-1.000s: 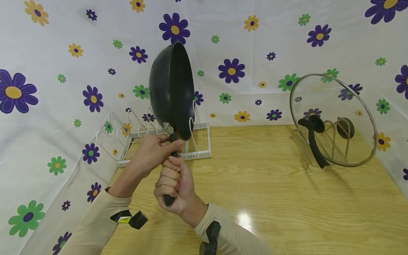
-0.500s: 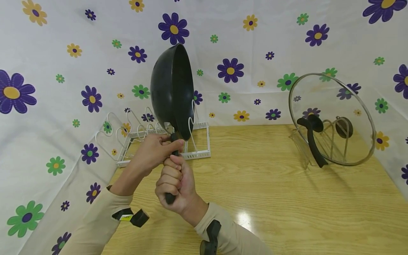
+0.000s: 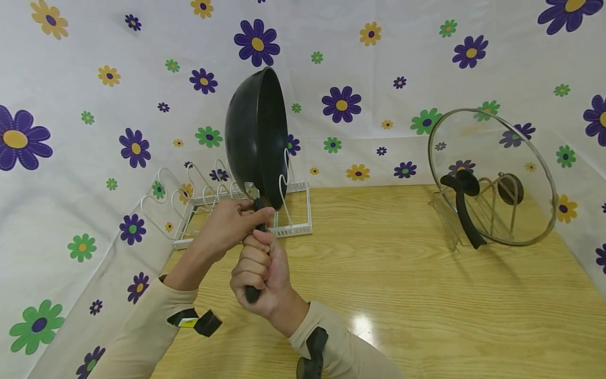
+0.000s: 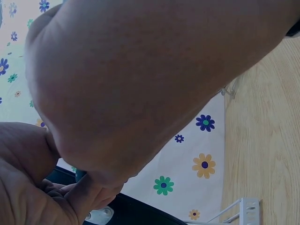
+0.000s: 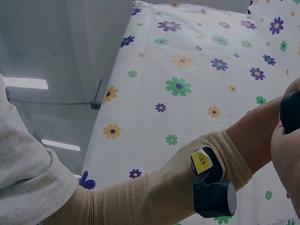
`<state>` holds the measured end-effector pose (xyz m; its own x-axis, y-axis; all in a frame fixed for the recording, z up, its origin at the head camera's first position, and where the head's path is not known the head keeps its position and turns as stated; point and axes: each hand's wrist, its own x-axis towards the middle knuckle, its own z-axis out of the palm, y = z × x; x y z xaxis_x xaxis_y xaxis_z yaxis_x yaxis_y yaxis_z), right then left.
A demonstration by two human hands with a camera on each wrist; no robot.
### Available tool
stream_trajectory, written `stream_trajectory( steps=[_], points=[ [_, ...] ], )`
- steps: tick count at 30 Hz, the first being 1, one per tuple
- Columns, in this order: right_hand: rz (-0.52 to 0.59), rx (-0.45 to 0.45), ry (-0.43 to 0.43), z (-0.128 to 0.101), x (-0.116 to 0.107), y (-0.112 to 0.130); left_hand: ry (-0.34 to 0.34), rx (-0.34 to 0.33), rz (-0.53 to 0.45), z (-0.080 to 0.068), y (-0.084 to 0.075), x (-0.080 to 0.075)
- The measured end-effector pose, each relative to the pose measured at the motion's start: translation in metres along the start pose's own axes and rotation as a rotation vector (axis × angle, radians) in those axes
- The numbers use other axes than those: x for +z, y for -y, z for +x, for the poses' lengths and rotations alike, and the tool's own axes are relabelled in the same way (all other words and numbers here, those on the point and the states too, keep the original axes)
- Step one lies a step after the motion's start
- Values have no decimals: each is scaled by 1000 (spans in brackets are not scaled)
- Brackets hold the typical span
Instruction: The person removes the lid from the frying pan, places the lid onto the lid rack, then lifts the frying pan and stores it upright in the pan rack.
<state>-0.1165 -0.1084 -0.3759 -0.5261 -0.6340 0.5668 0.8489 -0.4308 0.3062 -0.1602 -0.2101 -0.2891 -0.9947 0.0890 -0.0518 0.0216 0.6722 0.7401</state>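
I see both hands clamped on pan (image 3: 257, 137) handle: right hand (image 3: 258, 273) low, left hand (image 3: 229, 223) above; pan upright over rack (image 3: 293, 229).

Black wok (image 3: 255, 137) held on edge, nearly vertical, bowl opening turned to right, rounded underside to left. Inside dark, matte. Bowl raised above wooden table (image 3: 426, 295), in front of flowered backdrop, lower rim just over white wire rack (image 3: 246, 210). Black handle (image 3: 253, 292) pointed down toward camera, gripped near bowl by left hand (image 3: 227, 223) and lower down by right hand (image 3: 258, 279); handle end seen below right fist.
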Motion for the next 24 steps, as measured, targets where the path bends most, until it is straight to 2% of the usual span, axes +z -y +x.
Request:
stream_trajectory(
  steps=[24],
  points=[
    [28,-10,14,-2,-3,3,-12,17,41,4,4,5]
  ],
)
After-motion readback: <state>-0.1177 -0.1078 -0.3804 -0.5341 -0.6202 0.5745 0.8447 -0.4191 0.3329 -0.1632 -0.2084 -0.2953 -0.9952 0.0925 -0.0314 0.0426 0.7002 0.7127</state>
